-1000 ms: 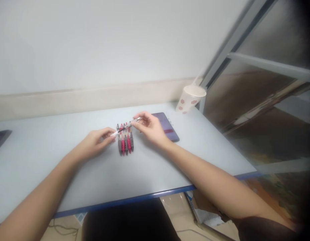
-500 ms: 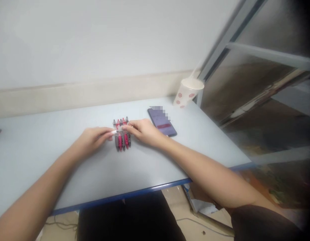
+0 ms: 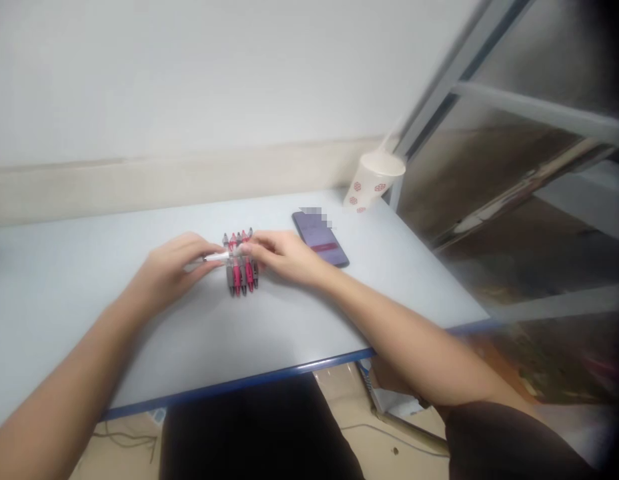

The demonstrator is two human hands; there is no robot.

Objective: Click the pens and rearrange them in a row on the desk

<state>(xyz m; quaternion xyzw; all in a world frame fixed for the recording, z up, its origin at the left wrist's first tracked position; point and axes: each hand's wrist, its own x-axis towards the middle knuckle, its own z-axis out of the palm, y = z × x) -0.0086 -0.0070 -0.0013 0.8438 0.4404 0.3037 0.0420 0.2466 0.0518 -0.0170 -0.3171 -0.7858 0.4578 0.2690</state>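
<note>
Several grey and red pens point(image 3: 242, 275) lie side by side in a row on the light table. Above the middle of that row, a slim white pen point(image 3: 217, 257) is held sideways. My left hand point(image 3: 177, 267) pinches it between thumb and fingers near its left part. At the clear-looking right end of the white pen, the thumb and fingers of my right hand point(image 3: 284, 253) are closed. Those right fingertips partly cover the row, and the exact shape of that end is too blurred to tell.
A dark phone point(image 3: 320, 239) lies on the table point(image 3: 209, 340) just right of my right hand. Farther back stands a white paper cup point(image 3: 374, 181) with red flower marks and a straw. A wall closes off the back, and a framed glass panel point(image 3: 519, 200) rises at the right.
My left hand has shifted a little left and up, and more of the white pen shows between the hands. The whole view has drifted slightly.
</note>
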